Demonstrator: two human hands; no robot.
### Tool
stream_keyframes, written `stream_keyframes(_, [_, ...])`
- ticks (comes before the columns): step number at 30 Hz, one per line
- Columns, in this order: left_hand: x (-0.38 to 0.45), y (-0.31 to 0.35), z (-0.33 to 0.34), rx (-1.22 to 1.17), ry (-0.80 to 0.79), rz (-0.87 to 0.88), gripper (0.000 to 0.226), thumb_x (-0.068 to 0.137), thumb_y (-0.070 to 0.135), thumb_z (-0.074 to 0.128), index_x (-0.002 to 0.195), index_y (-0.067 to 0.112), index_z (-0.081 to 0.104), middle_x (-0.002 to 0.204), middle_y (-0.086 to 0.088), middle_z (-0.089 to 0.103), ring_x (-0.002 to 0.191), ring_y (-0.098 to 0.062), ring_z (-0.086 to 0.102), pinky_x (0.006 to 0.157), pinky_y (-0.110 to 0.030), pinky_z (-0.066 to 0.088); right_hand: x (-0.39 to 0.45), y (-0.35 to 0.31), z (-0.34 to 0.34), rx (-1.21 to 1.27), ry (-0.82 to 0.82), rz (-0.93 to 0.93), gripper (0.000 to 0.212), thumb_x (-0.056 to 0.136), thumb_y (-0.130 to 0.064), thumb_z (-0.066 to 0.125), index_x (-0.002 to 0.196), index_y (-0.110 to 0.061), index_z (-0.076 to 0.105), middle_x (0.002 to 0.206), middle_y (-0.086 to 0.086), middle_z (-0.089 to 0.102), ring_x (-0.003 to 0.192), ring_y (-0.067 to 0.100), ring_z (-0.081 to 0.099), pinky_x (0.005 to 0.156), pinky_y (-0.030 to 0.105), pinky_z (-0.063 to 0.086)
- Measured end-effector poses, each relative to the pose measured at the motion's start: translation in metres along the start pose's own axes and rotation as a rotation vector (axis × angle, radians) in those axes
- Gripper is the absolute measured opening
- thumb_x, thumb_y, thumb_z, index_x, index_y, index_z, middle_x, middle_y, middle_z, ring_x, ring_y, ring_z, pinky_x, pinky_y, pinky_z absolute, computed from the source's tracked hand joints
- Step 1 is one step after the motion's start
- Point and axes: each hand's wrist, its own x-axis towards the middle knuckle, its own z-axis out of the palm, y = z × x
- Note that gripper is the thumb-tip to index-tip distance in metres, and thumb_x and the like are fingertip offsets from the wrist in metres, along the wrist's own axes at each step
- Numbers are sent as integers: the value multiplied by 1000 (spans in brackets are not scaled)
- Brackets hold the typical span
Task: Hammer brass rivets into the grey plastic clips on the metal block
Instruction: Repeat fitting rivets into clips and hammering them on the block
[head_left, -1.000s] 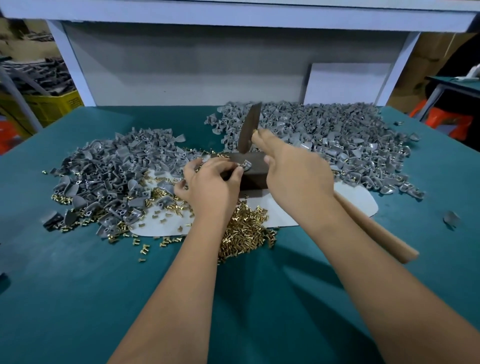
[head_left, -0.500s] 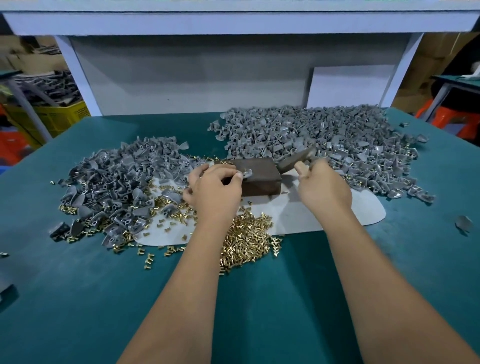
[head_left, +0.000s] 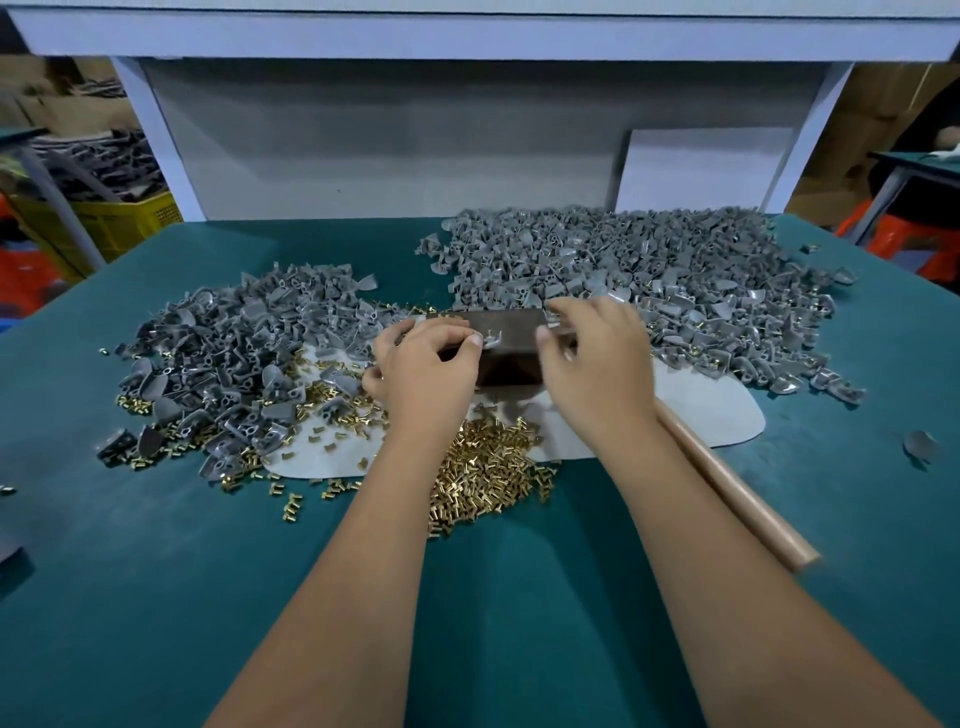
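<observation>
The hammer has dropped from its raised swing to lie under the right hand, whose fingers now reach loosely toward the grey plastic clip that the left hand fingers pinch on the metal block, suggesting a struck rivet and a swap next.

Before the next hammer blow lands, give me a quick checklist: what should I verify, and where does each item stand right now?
1. Grey clip seated on the metal block: ok, it lies on the block's top near edge.
2. Brass rivet standing in the clip: cannot tell, too small to judge.
3. Left hand steadying the clip: ok, its fingers pinch beside it; they sit close to the strike point.
4. Hammer in the right hand: ok, the wooden handle runs out beneath the wrist.
5. Hammer head raised and aimed: not ok, it is low by the block, hidden under the hand.
6. Rivet supply: ok, a pile lies near the block.
</observation>
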Motion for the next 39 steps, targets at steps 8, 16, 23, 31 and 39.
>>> stream_keyframes(8, [-3,3,-6,-69,77,144,16,92,25,64,83,37,68,97,28,61,126,-10,32,111,-45,19,7,-31,6,557,-255,128,15,86,-17,67,91,-30,68,87,-17,66,84,0,60,84,32,54])
stream_keyframes(16, [2,0,-2,-121,53,57,19,96,24,58,87,37,69,90,36,51,123,-10,33,112,-51,24,29,-9,8,184,-36,358,84,91,-30,60,153,-25,3,141,-1,44,128,22,44,105,42,41])
stream_keyframes(23, [3,3,-10,-308,33,-34,33,96,6,46,114,24,67,112,9,66,107,-11,60,90,-35,55,-3,-42,22,59,101,-112,54,86,-19,57,138,-17,42,129,4,49,119,21,42,101,34,32])
stream_keyframes(31, [10,-20,-65,567,44,-239,34,79,10,59,108,24,71,118,-10,63,120,-37,45,100,-46,38,-31,-70,31,-2,-426,-386,24,90,-22,48,106,-15,64,101,4,59,99,25,53,74,38,49])
stream_keyframes(39, [10,-24,-63,481,53,-173,35,82,0,58,109,18,72,107,-8,71,98,-33,63,80,-38,53,-27,-68,34,92,-564,-328,14,84,-19,59,92,-15,69,93,5,56,96,24,51,78,39,48])
